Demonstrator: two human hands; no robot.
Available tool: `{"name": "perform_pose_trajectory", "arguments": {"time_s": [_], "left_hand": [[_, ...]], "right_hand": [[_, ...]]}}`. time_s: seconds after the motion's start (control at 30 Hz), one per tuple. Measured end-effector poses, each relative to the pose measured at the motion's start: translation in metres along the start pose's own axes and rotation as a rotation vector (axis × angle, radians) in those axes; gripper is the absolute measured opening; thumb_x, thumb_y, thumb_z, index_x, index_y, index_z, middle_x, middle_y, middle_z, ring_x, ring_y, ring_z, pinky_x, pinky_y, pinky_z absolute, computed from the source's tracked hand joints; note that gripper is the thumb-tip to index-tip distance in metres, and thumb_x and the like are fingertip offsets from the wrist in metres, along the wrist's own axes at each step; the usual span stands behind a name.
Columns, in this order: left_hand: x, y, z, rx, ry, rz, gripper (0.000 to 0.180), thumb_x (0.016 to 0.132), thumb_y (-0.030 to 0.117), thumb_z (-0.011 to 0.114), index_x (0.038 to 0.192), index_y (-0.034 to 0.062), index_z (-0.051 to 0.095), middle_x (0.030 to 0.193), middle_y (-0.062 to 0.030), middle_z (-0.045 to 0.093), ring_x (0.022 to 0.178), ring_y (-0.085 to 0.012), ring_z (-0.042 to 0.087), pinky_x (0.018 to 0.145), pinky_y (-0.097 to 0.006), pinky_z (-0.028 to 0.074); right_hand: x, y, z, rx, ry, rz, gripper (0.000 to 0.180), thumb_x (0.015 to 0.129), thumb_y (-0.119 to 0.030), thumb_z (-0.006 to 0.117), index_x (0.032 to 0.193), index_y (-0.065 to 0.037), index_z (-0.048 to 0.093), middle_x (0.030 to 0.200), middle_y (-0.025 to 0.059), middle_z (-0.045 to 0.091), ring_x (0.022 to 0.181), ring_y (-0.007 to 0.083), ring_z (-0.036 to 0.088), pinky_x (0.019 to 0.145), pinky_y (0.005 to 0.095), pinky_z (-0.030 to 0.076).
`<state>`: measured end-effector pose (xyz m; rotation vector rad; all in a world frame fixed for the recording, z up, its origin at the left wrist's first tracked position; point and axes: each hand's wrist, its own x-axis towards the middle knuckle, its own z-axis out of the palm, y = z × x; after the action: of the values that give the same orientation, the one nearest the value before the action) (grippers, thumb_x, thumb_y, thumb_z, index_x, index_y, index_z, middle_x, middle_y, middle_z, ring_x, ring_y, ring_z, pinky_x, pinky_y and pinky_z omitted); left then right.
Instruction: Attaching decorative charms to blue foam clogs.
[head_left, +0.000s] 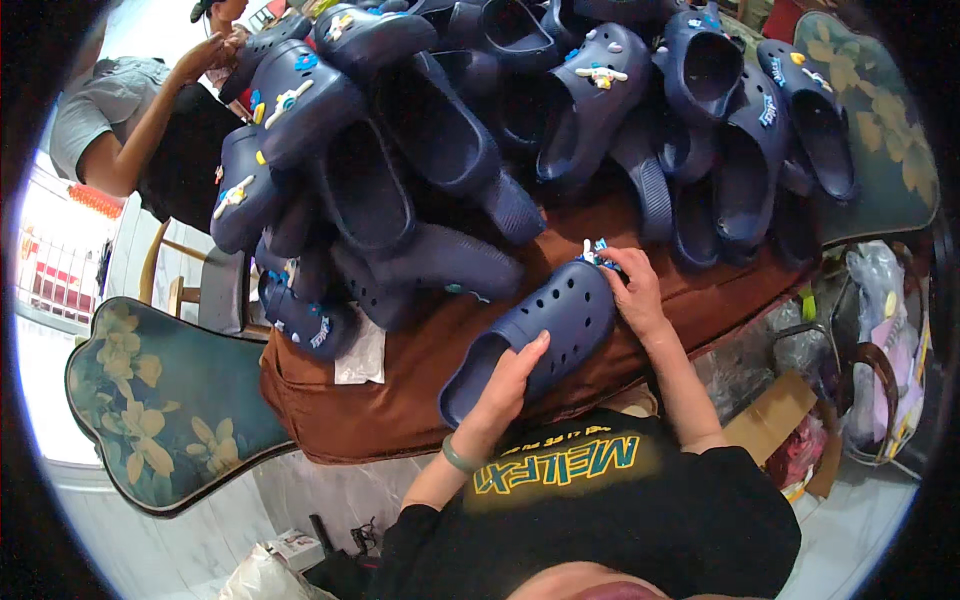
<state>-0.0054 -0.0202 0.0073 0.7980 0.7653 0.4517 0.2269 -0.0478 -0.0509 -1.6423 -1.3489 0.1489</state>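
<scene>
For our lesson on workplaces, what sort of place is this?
Possibly a home used as a workroom: navy clogs heaped on brown cloth, with floral padded seats alongside.

Navy clog [570, 312]: round holes across upper, toe pointing away and rightward, heel opening nearer, over brown cloth [335, 420]
Blue-and-white charm [592, 253]: small, at the clog's toe

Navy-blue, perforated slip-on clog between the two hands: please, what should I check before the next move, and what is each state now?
1. Left hand gripping the navy-blue clog: ok.
2. Right hand at the small white-and-blue decoration by the toe: ok.
3. Decoration fixed in a hole: cannot tell, fingers partly cover it.
4. Open holes on the upper: ok, several show.
5. White flat packet apart from the clog: ok.
</scene>
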Motion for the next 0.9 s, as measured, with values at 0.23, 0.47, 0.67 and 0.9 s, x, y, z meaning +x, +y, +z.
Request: {"name": "perform_pose_trajectory", "arguments": {"time_s": [0.23,0.47,0.67,0.9], "left_hand": [[-0.007,-0.003,0.001,-0.012,-0.015,0.026,0.042,0.094,0.027,0.055,0.126,0.0004,0.052,0.119,-0.0078,0.06,0.107,-0.0164,0.058,0.093,-0.032,0.045],[-0.008,-0.001,-0.004,-0.017,-0.046,-0.017,0.045,0.094,0.025,0.056,0.129,-0.0023,0.048,0.126,-0.0097,0.055,0.114,-0.0187,0.053,0.1,-0.033,0.04],[-0.007,-0.004,-0.005,0.034,-0.051,0.02,0.045,0.095,0.028,0.054,0.13,-0.0003,0.047,0.123,-0.0079,0.057,0.11,-0.0166,0.056,0.096,-0.032,0.044],[-0.021,0.0,-0.022,0.373,-0.151,0.027,0.048,0.095,0.023,0.055,0.134,-0.0029,0.044,0.126,-0.0055,0.054,0.111,-0.0133,0.051,0.098,-0.029,0.039]], "right_hand": [[-0.002,-0.002,0.003,-0.052,0.051,-0.052,0.025,0.085,-0.005,0.059,0.11,-0.007,0.061,0.1,0.0122,0.057,0.095,0.0304,0.053,0.084,0.038,0.043],[-0.004,0.002,0.003,-0.049,0.002,-0.013,0.028,0.084,0.002,0.057,0.109,-0.006,0.063,0.101,0.0119,0.057,0.099,0.0292,0.053,0.089,0.0347,0.043],[-0.003,0.007,0.003,-0.05,0.006,-0.039,0.031,0.081,0.003,0.056,0.109,-0.007,0.063,0.105,0.0132,0.057,0.099,0.032,0.053,0.088,0.0378,0.043],[0.003,-0.003,0.003,0.024,0.029,0.02,0.03,0.083,0.002,0.056,0.111,-0.005,0.061,0.108,0.0144,0.059,0.102,0.0325,0.054,0.089,0.0388,0.044]]}}
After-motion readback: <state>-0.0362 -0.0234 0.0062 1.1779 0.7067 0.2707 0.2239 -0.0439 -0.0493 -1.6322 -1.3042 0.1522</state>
